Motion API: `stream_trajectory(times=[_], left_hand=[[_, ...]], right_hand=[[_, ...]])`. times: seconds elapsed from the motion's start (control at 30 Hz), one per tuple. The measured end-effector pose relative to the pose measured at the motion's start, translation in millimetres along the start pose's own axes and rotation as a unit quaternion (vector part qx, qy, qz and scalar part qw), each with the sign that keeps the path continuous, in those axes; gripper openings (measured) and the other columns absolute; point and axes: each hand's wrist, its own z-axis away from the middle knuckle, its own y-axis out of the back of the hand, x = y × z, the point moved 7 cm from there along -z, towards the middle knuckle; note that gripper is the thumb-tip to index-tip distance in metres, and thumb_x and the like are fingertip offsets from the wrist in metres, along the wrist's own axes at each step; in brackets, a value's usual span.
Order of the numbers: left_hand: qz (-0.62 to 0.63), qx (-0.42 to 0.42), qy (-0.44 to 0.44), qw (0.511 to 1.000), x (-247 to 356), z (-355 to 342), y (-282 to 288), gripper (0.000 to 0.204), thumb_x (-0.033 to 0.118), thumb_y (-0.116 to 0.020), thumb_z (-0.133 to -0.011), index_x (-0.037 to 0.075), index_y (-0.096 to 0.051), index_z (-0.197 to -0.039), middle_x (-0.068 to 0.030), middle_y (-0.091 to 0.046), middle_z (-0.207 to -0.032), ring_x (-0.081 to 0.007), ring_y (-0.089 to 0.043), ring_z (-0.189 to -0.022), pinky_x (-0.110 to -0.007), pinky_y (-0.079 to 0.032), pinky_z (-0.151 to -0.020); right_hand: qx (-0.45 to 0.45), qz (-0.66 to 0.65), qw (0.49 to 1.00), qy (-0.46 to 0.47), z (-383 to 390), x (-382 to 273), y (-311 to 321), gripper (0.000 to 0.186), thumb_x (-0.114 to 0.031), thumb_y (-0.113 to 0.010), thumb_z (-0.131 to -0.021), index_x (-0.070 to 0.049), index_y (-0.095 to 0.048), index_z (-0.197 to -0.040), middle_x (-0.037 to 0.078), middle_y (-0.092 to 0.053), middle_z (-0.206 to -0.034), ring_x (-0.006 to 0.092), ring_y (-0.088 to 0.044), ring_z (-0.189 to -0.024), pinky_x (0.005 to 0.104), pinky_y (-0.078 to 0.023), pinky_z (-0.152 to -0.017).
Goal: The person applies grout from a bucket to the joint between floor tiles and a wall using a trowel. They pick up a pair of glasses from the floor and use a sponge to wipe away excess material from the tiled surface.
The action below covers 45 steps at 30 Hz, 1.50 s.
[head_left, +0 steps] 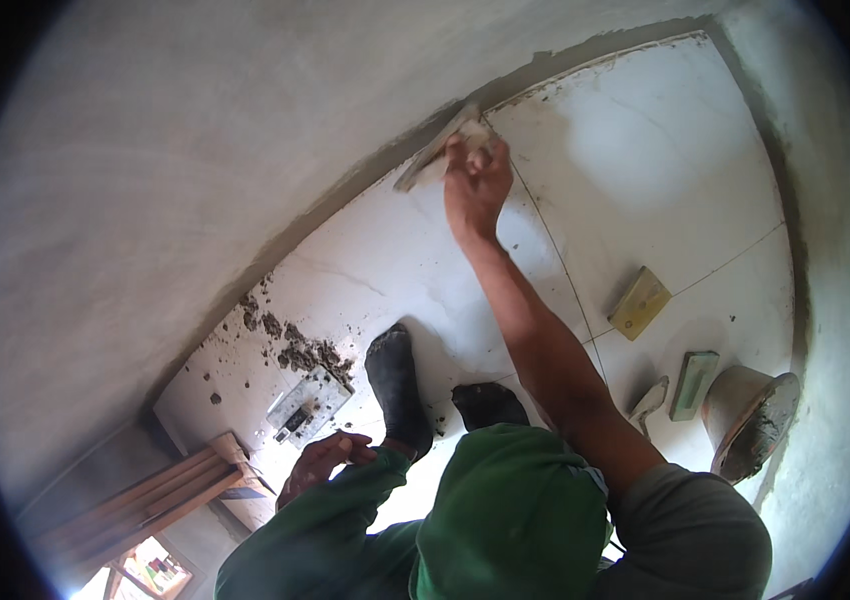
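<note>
My right hand (478,180) is stretched far out and closed around a flat, long-bladed trowel (425,165), blurred by motion. The trowel lies against the foot of the grey wall, where a darker damp band (345,195) meets the white floor tiles (385,250). Down at the lower left, my left hand (330,458) hangs beside my dark-socked foot (395,390), its fingers loosely extended and nothing seen in them. Just beyond it, a metal plate with a handle (310,405), spattered with mortar, rests on the tiles next to dark mortar crumbs (305,352).
On the right are a yellow sponge (640,303), a small pointed trowel (650,400), a green-edged block (695,385) and a tilted bucket (730,400) with mortar inside. Wooden boards (165,490) stand at the lower left. A green cap (510,505) covers the bottom middle.
</note>
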Motion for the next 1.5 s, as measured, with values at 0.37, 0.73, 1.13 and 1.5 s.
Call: stream_trajectory(times=[0.37,0.73,1.13,1.5], left_hand=[[0.065,-0.016,0.144,0.987,-4,-7,-2,0.044,0.036,-0.061,-0.114,-0.001,-0.070,-0.134,-0.0128,-0.077,-0.118,-0.0205,-0.074,-0.110,-0.036,-0.059,-0.101],[0.066,-0.095,0.201,0.973,3,-31,-12,0.059,0.045,-0.058,-0.112,-0.007,-0.065,-0.139,-0.0186,-0.075,-0.125,-0.0253,-0.069,-0.117,-0.041,-0.052,-0.110],[0.041,-0.187,0.141,0.971,4,-51,-13,0.049,0.035,-0.063,-0.114,-0.005,-0.063,-0.142,-0.0102,-0.075,-0.123,-0.0152,-0.069,-0.108,-0.034,-0.057,-0.099],[0.112,-0.139,0.201,0.963,-12,-42,-4,0.047,0.034,-0.062,-0.114,-0.003,-0.063,-0.142,-0.0115,-0.076,-0.120,-0.0161,-0.070,-0.109,-0.036,-0.058,-0.101]], right_hand=[[0.020,0.074,0.995,0.069,3,-1,10,0.047,-0.017,-0.072,-0.105,0.005,-0.057,-0.143,0.013,-0.075,-0.103,0.0164,-0.072,-0.089,0.0327,-0.057,-0.080],[0.004,0.116,0.980,0.163,-70,-68,49,0.020,-0.013,-0.061,-0.109,-0.002,-0.064,-0.126,0.008,-0.073,-0.094,0.0154,-0.068,-0.084,0.0346,-0.055,-0.077],[0.043,0.122,0.981,0.144,-82,-61,110,0.025,-0.013,-0.067,-0.107,-0.001,-0.069,-0.129,0.004,-0.073,-0.096,0.0100,-0.063,-0.087,0.0304,-0.053,-0.076],[0.027,0.117,0.989,0.085,-179,-89,139,0.022,-0.014,-0.067,-0.105,-0.001,-0.075,-0.120,0.005,-0.072,-0.094,0.0122,-0.063,-0.085,0.0315,-0.052,-0.075]])
